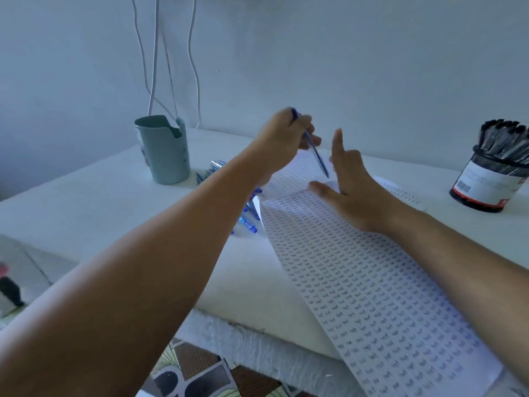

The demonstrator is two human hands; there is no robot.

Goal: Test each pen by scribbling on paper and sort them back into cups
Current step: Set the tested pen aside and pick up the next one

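Nearest the viewer, two bare forearms reach forward over a white table (86,202), seen from a camera worn on the head. Below the table's front edge a patterned floor (197,371) shows.

A long sheet of paper (372,296) runs from the lower right corner diagonally up toward the middle of the table. It is covered in neat rows of small handwritten marks, and its near end hangs past the table edge.

The right hand (355,193) rests on the far part of the paper, palm down. Its thumb stretches left along the sheet, its index finger points straight up, and the other fingers are curled loosely, so the hand is open and holds nothing.

Just left of it and a little farther away, the left hand (282,138) is closed around a blue pen (313,147), pinching the barrel between thumb and fingers. The pen slants down to the right, its tip close to the paper just beside the right thumb; whether the tip touches is unclear.

Under the left forearm, a loose heap of blue pens (249,216) lies on the table against the paper's left edge.

Farther back on the left stands a pale green cup (164,151). On the far right stands a dark mesh cup (486,181) packed with black pens (503,138). White cables (154,53) hang down the wall behind.
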